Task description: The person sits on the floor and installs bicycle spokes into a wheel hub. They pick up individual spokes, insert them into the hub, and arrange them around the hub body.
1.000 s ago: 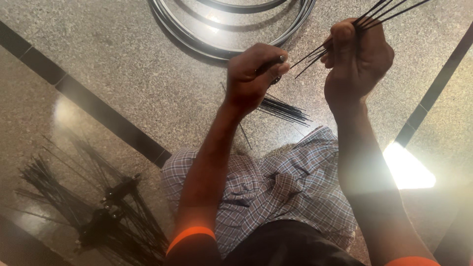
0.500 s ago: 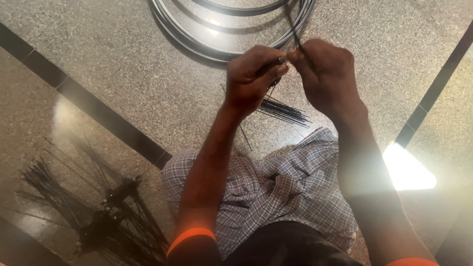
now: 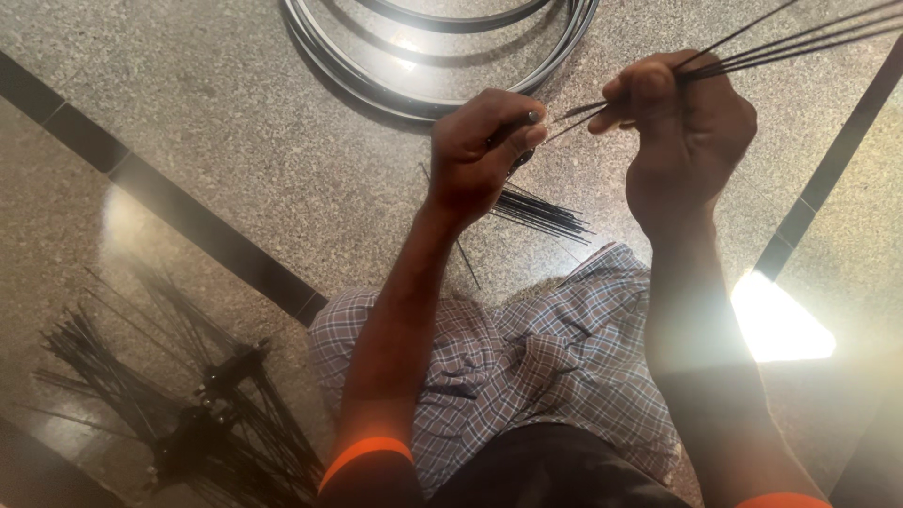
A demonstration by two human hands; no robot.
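Left hand [image 3: 484, 141] pinching spoke ends; right hand [image 3: 687, 127] clenched on spoke bundle [image 3: 800, 42]. Loose spokes [image 3: 541, 212] on floor [image 3: 188, 113], hub pile [image 3: 188, 414], rims [image 3: 433, 56] untouched: sorting judged early.

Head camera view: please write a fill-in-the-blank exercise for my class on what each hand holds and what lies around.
1. The right hand grips a bunch of thin black metal ____.
2. The left hand pinches one spoke's ____ end.
3. Round metal wheel rims lie on the polished stone ____.
4. The checked cloth covers the person's ____.

Missing words: spokes; near; floor; lap
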